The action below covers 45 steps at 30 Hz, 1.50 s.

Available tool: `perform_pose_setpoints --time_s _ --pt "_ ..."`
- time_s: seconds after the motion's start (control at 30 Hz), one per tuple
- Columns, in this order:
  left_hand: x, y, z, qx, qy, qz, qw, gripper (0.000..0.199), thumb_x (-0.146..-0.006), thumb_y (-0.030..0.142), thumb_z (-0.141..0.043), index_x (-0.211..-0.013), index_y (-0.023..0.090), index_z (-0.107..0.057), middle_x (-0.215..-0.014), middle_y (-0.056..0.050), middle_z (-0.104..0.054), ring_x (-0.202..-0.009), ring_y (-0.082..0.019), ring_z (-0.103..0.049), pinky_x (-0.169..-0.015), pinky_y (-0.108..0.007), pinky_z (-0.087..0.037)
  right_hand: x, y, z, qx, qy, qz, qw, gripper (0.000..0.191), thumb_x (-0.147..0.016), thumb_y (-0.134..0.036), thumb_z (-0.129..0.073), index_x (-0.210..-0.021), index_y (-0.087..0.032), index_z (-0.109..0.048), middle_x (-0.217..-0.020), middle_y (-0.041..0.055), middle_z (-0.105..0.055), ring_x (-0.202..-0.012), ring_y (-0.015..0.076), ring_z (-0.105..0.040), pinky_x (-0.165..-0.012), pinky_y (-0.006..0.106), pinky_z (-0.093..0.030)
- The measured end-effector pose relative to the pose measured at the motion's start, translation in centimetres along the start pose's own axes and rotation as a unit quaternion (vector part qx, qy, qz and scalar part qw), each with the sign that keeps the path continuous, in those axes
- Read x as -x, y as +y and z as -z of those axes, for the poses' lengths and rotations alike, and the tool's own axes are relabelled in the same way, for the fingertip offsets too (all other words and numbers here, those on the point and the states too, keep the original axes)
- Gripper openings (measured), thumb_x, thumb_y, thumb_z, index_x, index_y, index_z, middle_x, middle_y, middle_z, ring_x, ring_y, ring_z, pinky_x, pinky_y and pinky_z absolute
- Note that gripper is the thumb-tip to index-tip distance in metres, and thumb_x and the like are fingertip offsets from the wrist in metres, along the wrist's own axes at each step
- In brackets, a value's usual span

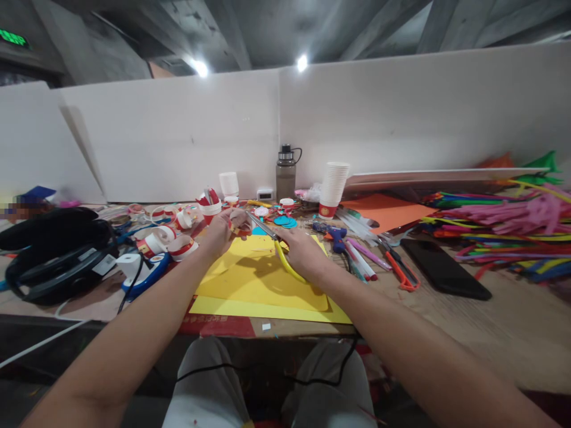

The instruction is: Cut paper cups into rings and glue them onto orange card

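Observation:
Yellow-handled scissors (285,261) are in my right hand (300,251), whose fingers wrap round the handles. The metal blades point up and left toward my left hand (225,229). Between the fingers of my left hand is a small red and white paper cup piece (238,227), partly hidden by them. Beneath both hands lie yellow paper sheets (263,282). Just beyond the scissors are blue paper circles (285,222).
Cut cup rings (182,248), a blue and white device (151,276) and a black headset (57,261) lie left. Rightward are a glue gun (334,233), orange cutter (401,270), phone (446,267) and pipe cleaners (513,220). Behind stand a bottle (285,175) and stacked cups (334,184).

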<state>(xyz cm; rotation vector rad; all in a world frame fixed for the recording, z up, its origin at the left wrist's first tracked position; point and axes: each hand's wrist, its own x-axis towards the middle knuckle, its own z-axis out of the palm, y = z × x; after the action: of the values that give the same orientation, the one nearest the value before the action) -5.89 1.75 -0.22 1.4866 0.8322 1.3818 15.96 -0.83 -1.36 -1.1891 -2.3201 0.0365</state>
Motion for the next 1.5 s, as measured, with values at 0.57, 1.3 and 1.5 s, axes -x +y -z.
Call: perform_pose_setpoints --time_s 0.57,1.3,1.5 --pt "0.4 0.3 -0.9 -0.015 -0.04 0.002 0.999 0.021 -0.072 0.032 -0.066 -0.071 0.013 -0.056 -0.06 0.0 -0.055 -0.048 -0.01 -0.053 -0.04 -0.021 -0.041 0.1 0.1 -0.4 0.009 0.006 0.001 1.0 0.035 -0.087 -0.033 -0.053 -0.118 -0.021 -0.06 -0.101 0.0103 -0.057 -0.087 0.0203 -0.056 -0.077 0.03 -0.043" --pt "0.0 -0.3 -0.4 0.041 0.001 0.028 0.999 0.026 -0.067 0.029 -0.075 -0.075 0.012 -0.057 -0.064 0.001 -0.057 -0.053 -0.009 -0.053 -0.046 -0.019 -0.042 0.3 0.1 -0.4 0.015 0.008 -0.009 1.0 0.038 -0.087 -0.032 -0.053 -0.123 -0.022 -0.057 -0.108 0.0109 -0.055 -0.084 0.0194 -0.056 -0.073 0.029 -0.043" --pt "0.2 0.2 -0.7 0.04 -0.011 0.027 0.999 0.019 -0.068 0.023 -0.071 -0.066 0.013 -0.055 -0.059 0.001 -0.051 -0.049 -0.007 -0.048 -0.043 -0.018 -0.039 0.2 0.0 -0.4 0.023 0.006 -0.007 1.0 0.033 -0.086 -0.032 -0.053 -0.117 -0.021 -0.06 -0.103 0.0103 -0.057 -0.084 0.0197 -0.056 -0.074 0.03 -0.043"
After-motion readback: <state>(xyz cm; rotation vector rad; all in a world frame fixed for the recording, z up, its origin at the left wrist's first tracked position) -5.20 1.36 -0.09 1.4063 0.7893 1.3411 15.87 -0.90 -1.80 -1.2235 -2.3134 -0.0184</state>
